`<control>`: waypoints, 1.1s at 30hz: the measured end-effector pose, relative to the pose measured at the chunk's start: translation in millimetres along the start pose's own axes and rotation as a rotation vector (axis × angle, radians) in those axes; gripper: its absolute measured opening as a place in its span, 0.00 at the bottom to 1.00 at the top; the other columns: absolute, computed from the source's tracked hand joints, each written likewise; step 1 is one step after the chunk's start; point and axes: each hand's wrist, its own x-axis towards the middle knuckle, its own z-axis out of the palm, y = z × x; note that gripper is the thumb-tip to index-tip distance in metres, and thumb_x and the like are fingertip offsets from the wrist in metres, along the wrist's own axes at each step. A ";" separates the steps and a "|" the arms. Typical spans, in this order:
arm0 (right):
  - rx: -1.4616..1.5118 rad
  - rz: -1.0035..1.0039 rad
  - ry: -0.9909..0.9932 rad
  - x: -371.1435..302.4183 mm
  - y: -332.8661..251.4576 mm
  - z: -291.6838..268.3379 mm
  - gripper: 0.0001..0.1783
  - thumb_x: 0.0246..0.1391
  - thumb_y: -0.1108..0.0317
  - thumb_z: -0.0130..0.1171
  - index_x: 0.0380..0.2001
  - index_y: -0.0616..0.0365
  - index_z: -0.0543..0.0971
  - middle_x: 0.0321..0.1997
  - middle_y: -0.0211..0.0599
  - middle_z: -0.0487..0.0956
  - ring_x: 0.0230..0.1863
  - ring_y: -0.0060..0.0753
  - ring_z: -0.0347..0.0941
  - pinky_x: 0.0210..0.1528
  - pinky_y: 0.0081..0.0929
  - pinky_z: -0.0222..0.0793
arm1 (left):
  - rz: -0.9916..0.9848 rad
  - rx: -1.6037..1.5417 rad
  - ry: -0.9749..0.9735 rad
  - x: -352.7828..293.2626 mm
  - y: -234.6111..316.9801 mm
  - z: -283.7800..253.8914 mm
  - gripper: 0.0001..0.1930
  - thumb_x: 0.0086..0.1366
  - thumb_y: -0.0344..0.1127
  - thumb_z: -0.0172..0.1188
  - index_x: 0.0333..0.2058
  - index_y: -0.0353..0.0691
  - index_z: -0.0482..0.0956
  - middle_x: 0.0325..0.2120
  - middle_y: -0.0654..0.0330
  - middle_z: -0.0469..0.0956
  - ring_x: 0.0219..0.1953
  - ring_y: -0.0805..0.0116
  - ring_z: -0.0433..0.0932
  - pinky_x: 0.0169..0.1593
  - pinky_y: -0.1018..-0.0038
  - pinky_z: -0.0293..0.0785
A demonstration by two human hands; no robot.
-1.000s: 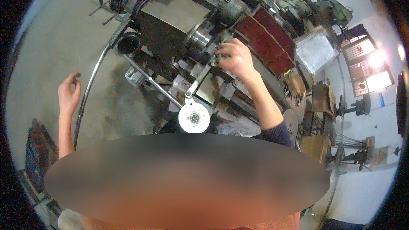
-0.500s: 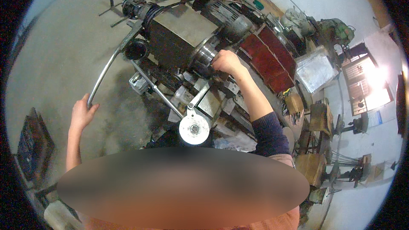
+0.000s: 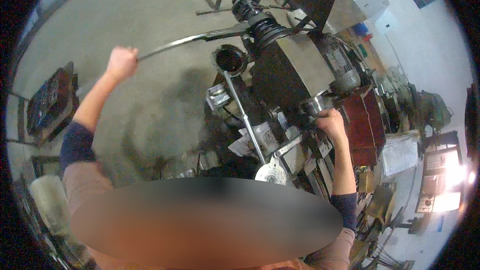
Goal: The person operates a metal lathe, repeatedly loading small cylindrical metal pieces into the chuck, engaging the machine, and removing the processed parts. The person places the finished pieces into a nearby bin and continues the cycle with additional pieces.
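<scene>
The person's left hand [image 3: 123, 63] is closed in a fist around the near end of a long, straight, bright steel lever [image 3: 185, 42], out over the grey concrete floor [image 3: 155, 100]. The lever runs to the right, widening into a darker bar that meets a black, stepped, ribbed cylindrical assembly [image 3: 267, 27] at the far end of the machine. The right hand [image 3: 331, 122] is at the near end of the machine, its fingers curled in and bent toward a shiny, round steel spindle nose [image 3: 315, 104]; the fingertips lie at its lower edge, and whether they grip some small part there cannot be told. Between these two ends sits the machine's box-shaped housing [image 3: 305, 60], dark-sided with a pale, flat metal top, and a grey, finned electric motor [image 3: 340, 62] stands just behind it. On the side facing the floor are a black, round, open-mouthed metal cup [image 3: 230, 60] and a small, silvery metal box [image 3: 217, 96]. A slim, bright steel rod [image 3: 242, 115] slopes from beneath the cup toward a whitish, round metal disc [image 3: 271, 172], which has a short, flat metal arm [image 3: 287, 146] angled up toward the right hand. Beyond that hand stands a dark red, box-shaped metal cabinet [image 3: 362, 125].
</scene>
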 end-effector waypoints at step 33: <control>-0.105 0.961 0.398 -466.2 276.8 118.9 0.20 0.34 0.65 0.58 0.36 0.58 0.77 0.35 0.49 0.77 0.39 0.49 0.73 0.42 0.35 0.67 | 0.123 -0.703 -0.361 71.2 238.8 133.0 0.17 0.50 0.41 0.60 0.36 0.37 0.75 0.26 0.54 0.77 0.28 0.59 0.77 0.32 0.68 0.74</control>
